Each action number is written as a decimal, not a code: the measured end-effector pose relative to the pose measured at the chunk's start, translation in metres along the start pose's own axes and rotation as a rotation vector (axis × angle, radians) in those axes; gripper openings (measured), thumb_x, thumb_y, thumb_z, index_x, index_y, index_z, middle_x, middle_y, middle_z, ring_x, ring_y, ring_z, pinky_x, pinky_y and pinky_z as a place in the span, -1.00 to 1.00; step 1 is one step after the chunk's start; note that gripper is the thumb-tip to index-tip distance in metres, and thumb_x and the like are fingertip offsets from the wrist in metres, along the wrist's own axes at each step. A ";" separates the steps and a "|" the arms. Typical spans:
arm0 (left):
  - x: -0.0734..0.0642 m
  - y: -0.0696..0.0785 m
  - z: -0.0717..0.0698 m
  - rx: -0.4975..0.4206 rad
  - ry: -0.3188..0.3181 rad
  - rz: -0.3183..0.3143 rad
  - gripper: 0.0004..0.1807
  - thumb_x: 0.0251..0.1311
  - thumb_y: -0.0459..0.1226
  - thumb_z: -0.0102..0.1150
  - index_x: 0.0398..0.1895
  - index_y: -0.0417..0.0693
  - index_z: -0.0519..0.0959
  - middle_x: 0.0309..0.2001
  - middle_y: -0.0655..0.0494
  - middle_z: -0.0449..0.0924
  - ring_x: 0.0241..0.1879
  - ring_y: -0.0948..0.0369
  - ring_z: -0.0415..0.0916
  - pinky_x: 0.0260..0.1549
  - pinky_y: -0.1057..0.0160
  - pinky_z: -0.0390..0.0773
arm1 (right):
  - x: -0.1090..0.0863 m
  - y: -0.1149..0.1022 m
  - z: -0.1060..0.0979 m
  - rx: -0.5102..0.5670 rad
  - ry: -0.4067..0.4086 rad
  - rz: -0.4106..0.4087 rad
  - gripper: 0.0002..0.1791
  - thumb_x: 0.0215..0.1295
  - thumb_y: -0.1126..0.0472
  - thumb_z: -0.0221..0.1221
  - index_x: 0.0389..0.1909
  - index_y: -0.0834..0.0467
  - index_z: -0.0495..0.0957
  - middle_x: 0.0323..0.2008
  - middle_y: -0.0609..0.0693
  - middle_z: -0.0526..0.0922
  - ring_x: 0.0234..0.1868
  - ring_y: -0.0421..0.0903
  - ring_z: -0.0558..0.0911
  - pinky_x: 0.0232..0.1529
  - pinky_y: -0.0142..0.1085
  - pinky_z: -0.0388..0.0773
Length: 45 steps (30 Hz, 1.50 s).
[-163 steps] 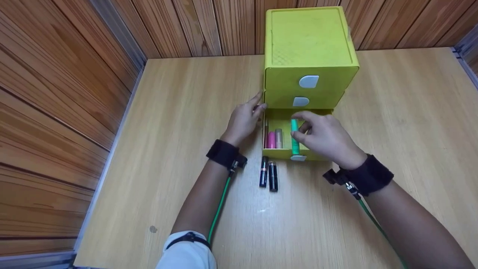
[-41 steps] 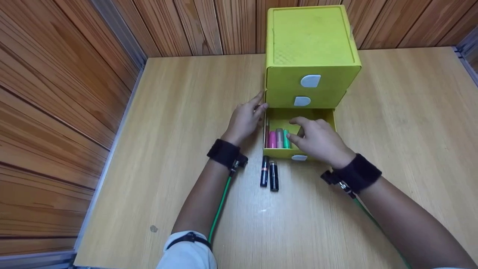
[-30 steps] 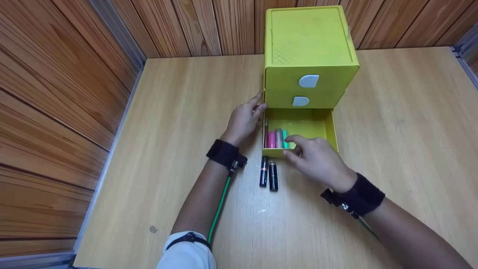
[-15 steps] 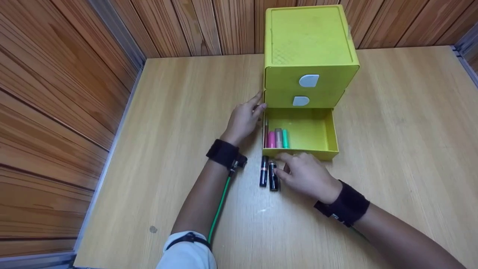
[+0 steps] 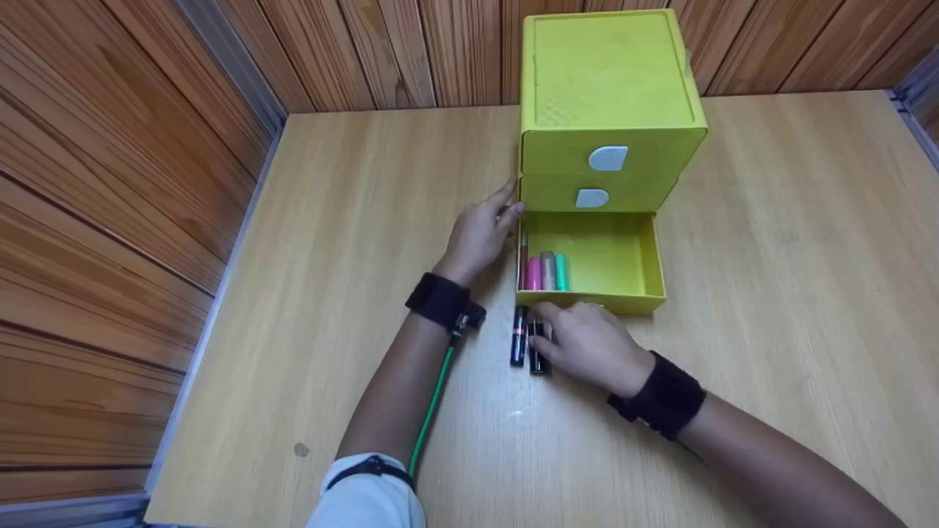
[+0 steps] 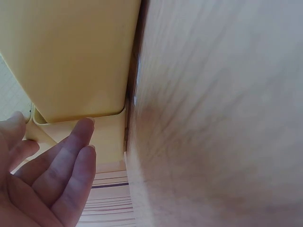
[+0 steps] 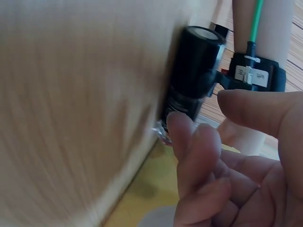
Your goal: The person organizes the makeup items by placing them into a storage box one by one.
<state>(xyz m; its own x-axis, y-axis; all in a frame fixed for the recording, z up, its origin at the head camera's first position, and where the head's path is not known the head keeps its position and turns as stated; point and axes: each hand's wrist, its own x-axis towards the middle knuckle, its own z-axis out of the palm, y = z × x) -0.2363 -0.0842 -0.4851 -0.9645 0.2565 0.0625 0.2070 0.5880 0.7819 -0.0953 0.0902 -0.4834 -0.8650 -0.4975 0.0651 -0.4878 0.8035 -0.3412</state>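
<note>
Beside the lower left side of the yellow drawer unit (image 5: pixel 612 73), my left hand (image 5: pixel 475 238) holds its fingers out, with fingertips at the wall. In the left wrist view its fingers are mostly extended and grip nothing. My right hand (image 5: pixel 590 341) is over the right-hand black cosmetic tube (image 5: pixel 538 363) on the table, thumb and forefinger about it. The right wrist view has a fingertip overlapping that tube (image 7: pixel 189 66), with the thumb apart; contact is unclear. A second black tube (image 5: pixel 519 345) with a pinkish band lies just left of it.
The pulled-out bottom drawer (image 5: pixel 631 302) holds a pink tube (image 5: pixel 534 273), a grey tube (image 5: pixel 548 271), a green tube (image 5: pixel 561 273) and a dark slim item (image 5: pixel 523 268) along its left side. Two drawers above are closed. Wood-plank walls (image 5: pixel 95 220) border the table (image 5: pixel 293 330).
The green tube has gone from my right hand into the drawer beside the grey one. My right hand has since moved out, toward the front left, to the black tube. My left hand stays put.
</note>
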 end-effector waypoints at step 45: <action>0.000 -0.001 0.000 -0.006 -0.007 -0.008 -0.41 0.45 0.03 -0.09 0.49 0.28 0.10 -0.13 0.11 0.63 -0.54 0.25 0.50 -0.61 0.29 0.50 | -0.016 0.001 -0.031 0.124 0.038 0.068 -0.59 0.19 0.11 0.34 0.05 0.15 0.58 -0.77 -0.23 0.26 -0.80 -0.29 0.22 -0.79 -0.38 0.17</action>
<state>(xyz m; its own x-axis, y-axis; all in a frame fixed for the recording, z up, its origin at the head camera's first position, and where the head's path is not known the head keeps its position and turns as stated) -0.2367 -0.0843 -0.4856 -0.9650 0.2572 0.0519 0.1983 0.5852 0.7862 -0.0859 0.1093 -0.4555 -0.9007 -0.4284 0.0724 -0.4114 0.7872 -0.4595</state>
